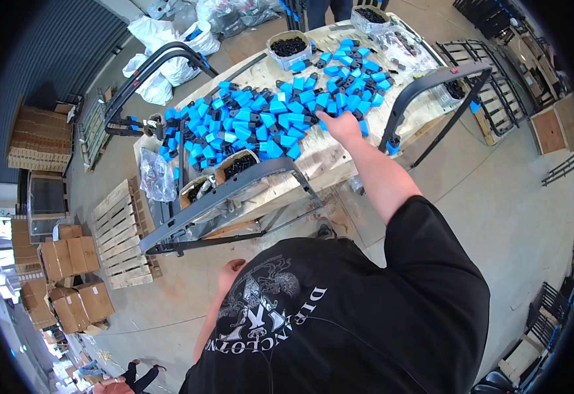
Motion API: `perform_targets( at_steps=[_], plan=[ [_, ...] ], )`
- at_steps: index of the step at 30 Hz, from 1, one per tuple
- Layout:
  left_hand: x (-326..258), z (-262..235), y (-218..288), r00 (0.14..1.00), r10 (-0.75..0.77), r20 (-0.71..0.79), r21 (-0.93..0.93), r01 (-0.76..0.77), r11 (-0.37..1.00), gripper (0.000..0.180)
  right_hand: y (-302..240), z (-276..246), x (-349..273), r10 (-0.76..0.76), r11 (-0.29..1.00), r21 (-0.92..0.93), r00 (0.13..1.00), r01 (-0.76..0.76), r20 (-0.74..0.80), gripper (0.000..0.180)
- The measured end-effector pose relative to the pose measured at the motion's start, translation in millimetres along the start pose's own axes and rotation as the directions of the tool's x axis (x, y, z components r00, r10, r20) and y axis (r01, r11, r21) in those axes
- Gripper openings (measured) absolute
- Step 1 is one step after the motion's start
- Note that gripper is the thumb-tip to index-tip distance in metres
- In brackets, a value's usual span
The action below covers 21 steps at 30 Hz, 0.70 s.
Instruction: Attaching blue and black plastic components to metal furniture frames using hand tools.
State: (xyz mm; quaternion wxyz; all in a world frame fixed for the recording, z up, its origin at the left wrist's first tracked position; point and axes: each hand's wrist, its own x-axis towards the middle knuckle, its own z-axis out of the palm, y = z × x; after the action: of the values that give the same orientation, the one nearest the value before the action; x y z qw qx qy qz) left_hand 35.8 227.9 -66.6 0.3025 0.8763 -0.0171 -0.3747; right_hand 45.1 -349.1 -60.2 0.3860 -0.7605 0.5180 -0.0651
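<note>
Head view, looking down: the wooden counter [329,164] spreads ahead of me, with a grey metal frame [228,197] leaning at its near edge and another dark frame [431,82] standing at its right end. A heap of blue plastic parts [267,121] covers much of the top. My right hand [341,126] reaches onto the heap's right side, fingers bent down among the pieces; whether they grip one I cannot tell. My left hand [229,272] hangs low by my shirt, holding nothing.

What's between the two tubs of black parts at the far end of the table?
Head view: blue parts lie scattered on the table between the near tub and far tub.
</note>
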Motion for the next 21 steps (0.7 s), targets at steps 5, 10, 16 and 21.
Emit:
perform_targets(
  at_steps=[5, 10, 16, 21],
  plan=[
    [-49.8, 4.4, 48.9, 0.996, -0.085, -0.013, -0.092, 0.083, 0.992, 0.040, -54.7, -8.2, 22.8, 0.161, 0.965, -0.234, 0.972, -0.119, 0.171, 0.071],
    [-34.3, 23.6, -89.4, 0.975, -0.157, -0.156, -0.222, 0.120, 0.968, 0.031, -41.9, -18.2, 28.5, 0.074, 0.976, -0.217, 0.954, -0.010, 0.289, 0.058],
    [-5.2, 29.0, -120.1, 0.962, 0.233, -0.145, -0.387, -0.271, 0.881, 0.032, -15.1, -14.1, 22.5, -0.022, 0.968, -0.240, 0.976, 0.075, 0.216, 0.066],
    [9.3, 14.9, -108.6, 0.777, 0.612, -0.149, -0.491, -0.595, 0.636, 0.034, 35.8, 8.1, 30.4, -0.053, 0.843, 0.538, 0.995, 0.001, 0.080, 0.048]
  ],
)
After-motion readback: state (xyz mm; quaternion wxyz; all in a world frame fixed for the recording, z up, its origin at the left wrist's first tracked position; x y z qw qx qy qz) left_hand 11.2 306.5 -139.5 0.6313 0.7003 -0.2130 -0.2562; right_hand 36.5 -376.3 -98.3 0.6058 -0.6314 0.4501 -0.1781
